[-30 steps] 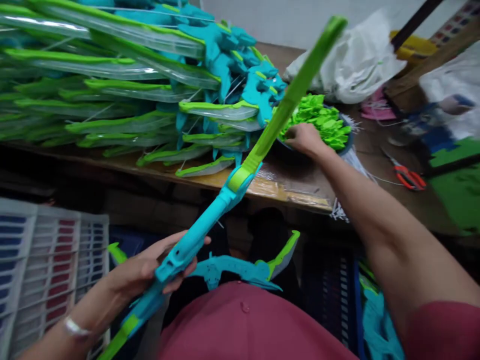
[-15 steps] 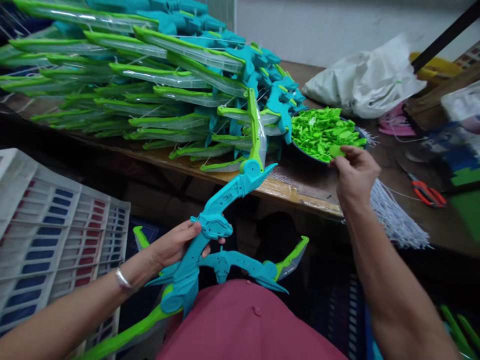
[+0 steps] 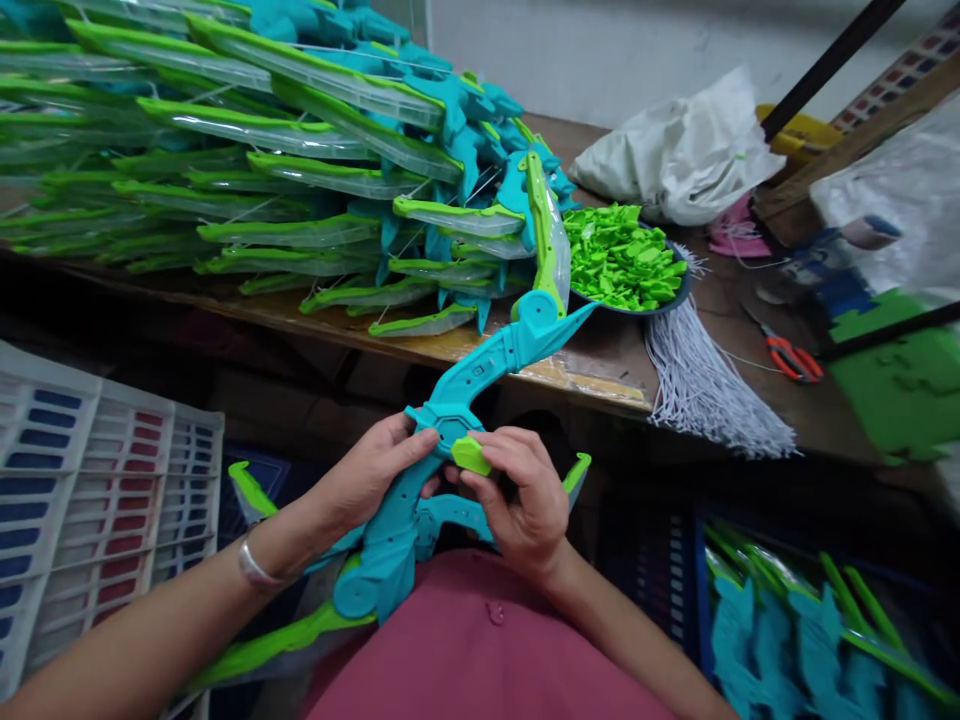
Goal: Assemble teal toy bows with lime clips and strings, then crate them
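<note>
My left hand point(image 3: 382, 470) is wrapped round the middle of a turquoise toy bow point(image 3: 476, 372) with lime-green limbs, its thumb near a six-sided recess in the grip. Between the thumb and fingers of my right hand point(image 3: 525, 495) is a small lime-green plastic cap point(image 3: 471, 456), six-sided, held right beside that recess. Whether the cap touches the bow I cannot tell. Behind these, a second turquoise bow point(image 3: 459, 512) lies across my lap, partly hidden by my right hand. A dark bowl point(image 3: 679, 290) heaped with green caps point(image 3: 626, 260) stands on the bench past the bow's upper tip.
Many finished-looking bows point(image 3: 315, 180) are stacked on the wooden bench point(image 3: 592, 385). White strings point(image 3: 712, 380), red-handled scissors point(image 3: 793, 360) and a white sack point(image 3: 679, 150) lie to the right. A white crate point(image 3: 112, 520) stands at left; a blue crate point(image 3: 701, 600) with more bows is at lower right.
My right hand has come from the bowl down to the bow's grip, carrying the green cap. My left hand keeps its hold on the bow. The view has shifted right.
</note>
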Available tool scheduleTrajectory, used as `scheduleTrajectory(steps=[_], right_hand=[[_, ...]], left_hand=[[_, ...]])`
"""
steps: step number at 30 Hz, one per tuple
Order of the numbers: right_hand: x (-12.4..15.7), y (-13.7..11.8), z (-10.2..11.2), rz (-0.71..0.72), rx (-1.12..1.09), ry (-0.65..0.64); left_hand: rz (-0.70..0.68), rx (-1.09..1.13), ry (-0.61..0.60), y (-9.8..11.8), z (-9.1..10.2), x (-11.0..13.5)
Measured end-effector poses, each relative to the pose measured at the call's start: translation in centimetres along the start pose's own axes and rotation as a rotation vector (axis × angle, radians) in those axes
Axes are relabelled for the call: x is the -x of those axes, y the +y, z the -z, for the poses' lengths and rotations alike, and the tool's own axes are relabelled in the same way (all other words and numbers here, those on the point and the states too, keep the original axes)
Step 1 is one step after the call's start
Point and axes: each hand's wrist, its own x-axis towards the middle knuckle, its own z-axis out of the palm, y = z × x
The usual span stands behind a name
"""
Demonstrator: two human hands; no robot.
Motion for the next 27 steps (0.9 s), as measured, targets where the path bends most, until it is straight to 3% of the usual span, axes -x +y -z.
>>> scheduleTrajectory(steps=[6,15,19,22,24,27], right_hand=[[0.0,0.2,-0.1,0.018,0.213,0.063],[0.1,-0.8,0.2,-0.004,0.197,0.056],[0.2,-1.3,1.1,-0.038,0.157,-0.009],[0.2,-1.5,1.8,-0.146,0.130,-0.007],[0.1,-1.4,2.0,-0.318,0.037,0.014],[-0.2,-1.1,1.9,-0.627,-0.306,-0.144]], left_hand=[[-0.047,-0.068,-0.024,-0.3,-1.0,-0.1],[-0.101,-0.200,-0.012,0.3,-2.2,0.2],[-0.110,-0.293,0.023,0.5,-2.3,0.4],[-0.095,-0.356,0.051,0.7,-1.9,0.7],[-0.104,-0.414,0.054,0.9,-1.7,0.9],[-0.138,-0.512,0.054,1.2,-1.8,1.1]])
